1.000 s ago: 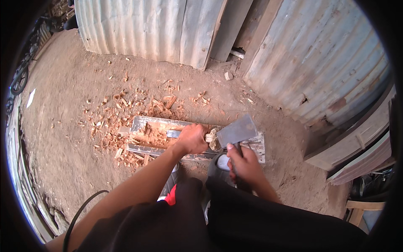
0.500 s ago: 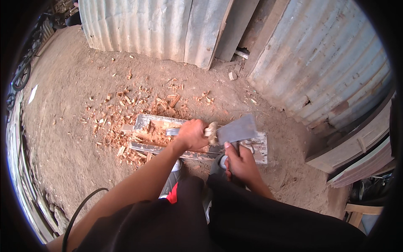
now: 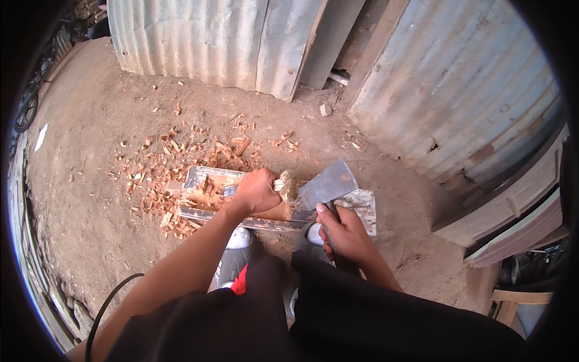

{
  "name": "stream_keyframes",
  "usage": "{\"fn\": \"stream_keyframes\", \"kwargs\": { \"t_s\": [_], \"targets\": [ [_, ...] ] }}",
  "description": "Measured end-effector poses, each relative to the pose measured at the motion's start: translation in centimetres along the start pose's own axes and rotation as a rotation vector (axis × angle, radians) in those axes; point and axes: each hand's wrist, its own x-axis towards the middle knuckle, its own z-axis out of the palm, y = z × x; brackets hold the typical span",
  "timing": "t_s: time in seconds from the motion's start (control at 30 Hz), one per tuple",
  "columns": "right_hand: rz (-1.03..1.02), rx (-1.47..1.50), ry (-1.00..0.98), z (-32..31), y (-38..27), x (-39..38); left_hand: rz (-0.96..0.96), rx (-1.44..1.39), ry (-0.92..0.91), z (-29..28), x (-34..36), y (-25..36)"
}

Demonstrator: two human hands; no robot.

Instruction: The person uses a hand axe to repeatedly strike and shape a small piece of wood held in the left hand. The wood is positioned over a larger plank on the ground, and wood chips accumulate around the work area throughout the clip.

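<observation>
My left hand (image 3: 256, 192) is wrapped round a chisel; its flat metal blade (image 3: 229, 190) points left, and its pale, frayed handle end (image 3: 286, 185) sticks out to the right. The blade tip rests in the hollow of a wooden block (image 3: 369, 212) with worn, peeling paint. Bare reddish wood shows inside the hollow. My right hand (image 3: 348, 235) grips the dark handle of a wide, flat-bladed, cleaver-like tool (image 3: 329, 182). Its grey blade is raised just right of the chisel's handle end, with a small gap between them.
Wood chips (image 3: 172, 148) are scattered on the dirt ground beyond and left of the block. My shoes (image 3: 234, 256) are at its near side. Corrugated metal sheets (image 3: 193, 48) stand across the far side. Wooden boards (image 3: 494, 217) lie stacked at the right.
The flat-bladed tool has drawn back from the chisel's frayed end, opening a gap. The whole view has shifted slightly left. Both hands keep their holds.
</observation>
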Motion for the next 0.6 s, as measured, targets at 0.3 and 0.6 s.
{"fn": "stream_keyframes", "kwargs": {
  "t_s": [0.3, 0.6],
  "targets": [
    [0.021, 0.089, 0.129, -2.8, 3.0, -5.9, -0.039, 0.038, 0.015, -1.4, -1.5, 1.1],
    [0.231, -0.007, 0.309, -3.5, 4.7, -11.3, 0.111, -0.475, 0.14, -0.3, -2.1, -1.9]
  ]
}}
